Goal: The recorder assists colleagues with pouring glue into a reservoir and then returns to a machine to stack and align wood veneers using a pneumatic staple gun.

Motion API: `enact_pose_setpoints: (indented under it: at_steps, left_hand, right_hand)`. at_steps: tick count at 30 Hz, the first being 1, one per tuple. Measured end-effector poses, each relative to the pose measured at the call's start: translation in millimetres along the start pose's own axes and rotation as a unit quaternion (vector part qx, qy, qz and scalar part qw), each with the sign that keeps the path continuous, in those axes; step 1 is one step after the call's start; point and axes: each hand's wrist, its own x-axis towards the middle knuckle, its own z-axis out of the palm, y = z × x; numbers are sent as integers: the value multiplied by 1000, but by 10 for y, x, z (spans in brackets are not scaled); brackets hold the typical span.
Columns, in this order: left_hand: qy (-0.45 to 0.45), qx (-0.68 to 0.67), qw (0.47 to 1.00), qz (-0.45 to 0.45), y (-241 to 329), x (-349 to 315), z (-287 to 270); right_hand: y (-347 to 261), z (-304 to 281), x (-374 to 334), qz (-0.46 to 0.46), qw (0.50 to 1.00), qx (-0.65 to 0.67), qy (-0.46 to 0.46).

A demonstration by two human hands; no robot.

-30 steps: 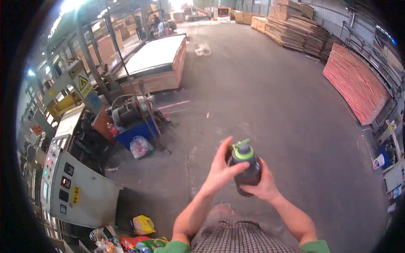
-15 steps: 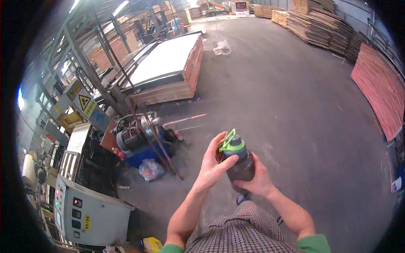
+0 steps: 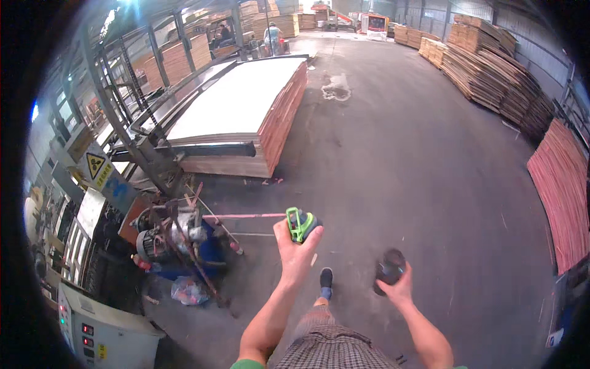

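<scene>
My left hand (image 3: pixel 295 249) is closed round a bottle cap (image 3: pixel 302 225), dark grey with a bright green ring and carry loop. Apart from it, to the right, my right hand (image 3: pixel 398 286) grips the dark, see-through bottle (image 3: pixel 389 270) by its side. The bottle's open mouth points up and away from me; what is inside cannot be made out. Both hands are held out over the grey floor, with a wide gap between them.
On the left stand a motor unit (image 3: pixel 153 243) with rods, a clear plastic bag (image 3: pixel 189 290) and a control cabinet (image 3: pixel 110 332). A tall stack of white-topped boards (image 3: pixel 239 101) lies ahead. Wood sheets (image 3: pixel 491 67) and a reddish stack (image 3: pixel 560 184) line the right. Two people are far off.
The cap has come off the bottle. My left hand has moved left with the cap, my right hand right and lower with the bottle. The surroundings have shifted as I walk.
</scene>
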Motion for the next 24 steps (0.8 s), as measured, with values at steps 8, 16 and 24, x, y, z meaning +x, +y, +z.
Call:
enact_pose_setpoints:
  at_steps: [8,16,24]
  left_hand:
    - [-59,361,900,-239,-3557,2162,499]
    - [-57,549,632,-545,-4752,3385,1005]
    - [-32,515,673,-530,-5679,5555,2633]
  right_hand:
    - [315,-1411,362,386,811,-331,288]
    - [1006,-1807,1866,784,485,-276,272]
    - [2665,-2941,6850,718,693,-17,-53]
